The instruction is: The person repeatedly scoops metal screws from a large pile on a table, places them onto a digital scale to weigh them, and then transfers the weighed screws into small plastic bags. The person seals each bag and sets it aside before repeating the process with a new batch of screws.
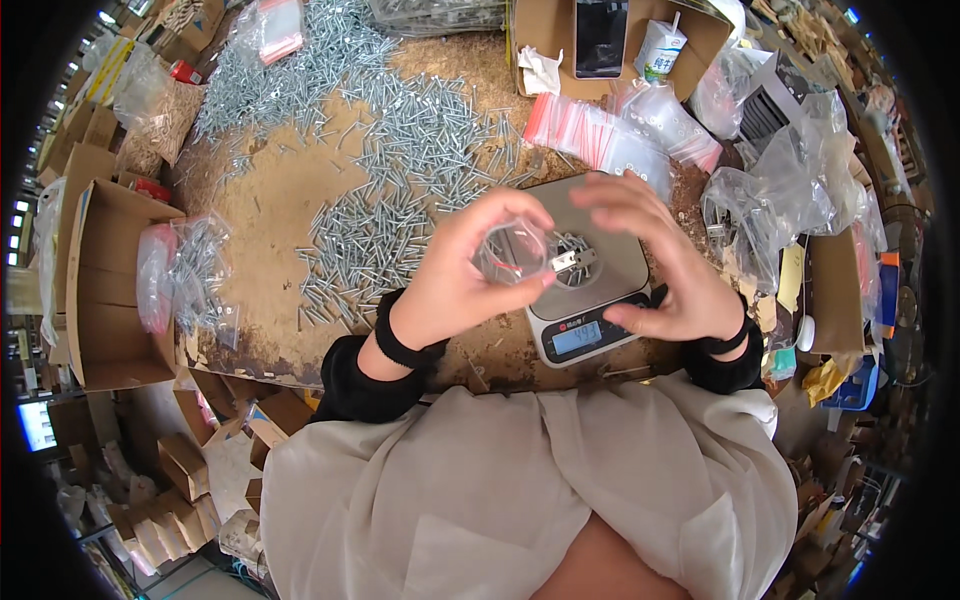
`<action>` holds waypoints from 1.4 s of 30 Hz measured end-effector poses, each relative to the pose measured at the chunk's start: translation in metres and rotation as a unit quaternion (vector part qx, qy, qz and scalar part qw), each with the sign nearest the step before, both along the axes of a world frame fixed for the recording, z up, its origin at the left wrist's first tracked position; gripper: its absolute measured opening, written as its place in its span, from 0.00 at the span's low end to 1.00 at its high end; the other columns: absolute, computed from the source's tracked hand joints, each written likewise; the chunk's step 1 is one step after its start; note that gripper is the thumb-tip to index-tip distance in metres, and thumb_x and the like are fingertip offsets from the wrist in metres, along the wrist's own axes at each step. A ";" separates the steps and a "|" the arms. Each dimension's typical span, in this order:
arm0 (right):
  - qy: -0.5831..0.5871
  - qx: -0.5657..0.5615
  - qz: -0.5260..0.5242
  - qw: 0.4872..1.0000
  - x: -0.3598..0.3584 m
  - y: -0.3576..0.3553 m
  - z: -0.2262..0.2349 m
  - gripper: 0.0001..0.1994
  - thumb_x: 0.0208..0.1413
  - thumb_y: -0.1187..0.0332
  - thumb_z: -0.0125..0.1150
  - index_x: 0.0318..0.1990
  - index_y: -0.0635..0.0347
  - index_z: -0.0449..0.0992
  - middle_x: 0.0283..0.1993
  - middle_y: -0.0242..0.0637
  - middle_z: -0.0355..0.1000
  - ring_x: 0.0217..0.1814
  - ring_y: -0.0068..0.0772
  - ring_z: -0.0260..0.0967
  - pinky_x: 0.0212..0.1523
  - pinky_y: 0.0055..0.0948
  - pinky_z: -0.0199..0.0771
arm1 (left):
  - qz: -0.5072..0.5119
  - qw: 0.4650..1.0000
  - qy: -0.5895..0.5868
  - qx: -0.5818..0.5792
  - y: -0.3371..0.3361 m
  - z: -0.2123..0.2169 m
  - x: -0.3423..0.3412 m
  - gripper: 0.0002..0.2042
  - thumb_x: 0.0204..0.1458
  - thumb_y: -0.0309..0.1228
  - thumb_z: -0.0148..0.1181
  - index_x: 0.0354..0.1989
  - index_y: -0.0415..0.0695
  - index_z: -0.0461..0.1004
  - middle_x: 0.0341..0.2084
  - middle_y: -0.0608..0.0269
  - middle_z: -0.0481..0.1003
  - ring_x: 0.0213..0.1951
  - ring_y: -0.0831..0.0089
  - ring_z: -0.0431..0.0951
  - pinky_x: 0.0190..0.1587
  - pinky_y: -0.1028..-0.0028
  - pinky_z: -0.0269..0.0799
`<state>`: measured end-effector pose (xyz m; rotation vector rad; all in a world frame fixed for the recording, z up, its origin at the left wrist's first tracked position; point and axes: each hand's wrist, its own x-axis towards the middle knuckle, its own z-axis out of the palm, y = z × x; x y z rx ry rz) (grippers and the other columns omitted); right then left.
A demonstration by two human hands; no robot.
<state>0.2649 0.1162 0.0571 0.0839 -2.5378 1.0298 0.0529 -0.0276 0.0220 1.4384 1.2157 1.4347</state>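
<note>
My left hand point(470, 265) is closed round a clear plastic piece point(510, 252) with a rounded opening and a red streak in it; whether it is a cup or a zip bag I cannot tell. A small pale metal piece point(567, 261) shows by its fingertips. Below lies a small heap of screws point(577, 245) on the kitchen-type digital scale point(618, 262), whose display is lit. Over the scale's right side my right hand point(672, 262) is open, thumb and fingers spread, the fingertips a little blurred. Nothing shows between them.
Loose silver screws point(400, 150) spread across the table's far and middle part. Red-edged zip bags point(600, 135) lie behind the scale. A cardboard box point(120, 285) stands left, with bagged screws point(200, 265) beside it. A phone point(600, 40) leans in another box, near a drink carton point(660, 50).
</note>
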 end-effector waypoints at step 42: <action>-0.005 0.047 -0.128 0.991 0.009 -0.014 -0.018 0.39 0.50 0.44 0.61 0.61 0.67 0.68 0.32 0.46 0.75 0.31 0.51 0.75 0.34 0.39 0.74 | -0.178 0.970 -0.088 -0.143 0.019 -0.040 0.050 0.34 0.49 0.32 0.73 0.64 0.40 0.63 0.54 0.61 0.73 0.56 0.72 0.73 0.60 0.67 0.68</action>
